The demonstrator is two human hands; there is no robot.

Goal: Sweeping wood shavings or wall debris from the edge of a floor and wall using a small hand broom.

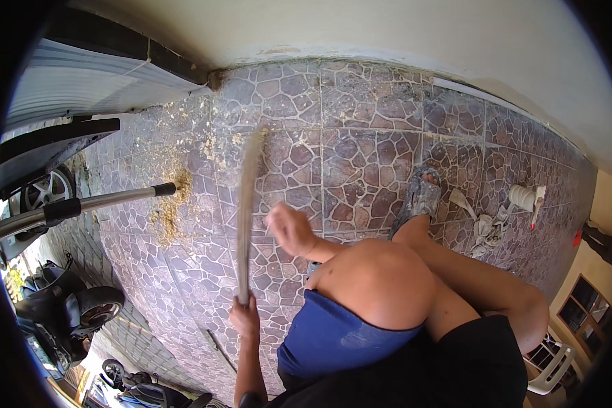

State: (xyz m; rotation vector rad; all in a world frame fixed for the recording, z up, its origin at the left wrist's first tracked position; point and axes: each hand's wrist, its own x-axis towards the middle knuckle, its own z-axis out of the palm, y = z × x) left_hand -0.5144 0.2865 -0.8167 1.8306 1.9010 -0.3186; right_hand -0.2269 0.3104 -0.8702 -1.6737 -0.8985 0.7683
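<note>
My left hand (245, 317) is closed round the near end of a long, thin, greyish-brown strip (245, 217), which looks like wood seen edge-on. The strip points away from me over the tiled floor, and its far end is blurred. Just right of its middle is my right hand (291, 229), curled like a fist and slightly smeared by motion. A small gap shows between that hand and the strip. Whatever its fingers hold, if anything, is hidden. Yellowish shavings or dust (173, 207) lie scattered on the floor to the left.
A metal pole (115, 198) with a black end reaches in from the left. White cloth (488, 231), a pale roll (522, 197) and a brush-like tool (538, 206) lie at the right. A wall (387, 34) bounds the far side. Motorbikes (68, 306) stand at the left.
</note>
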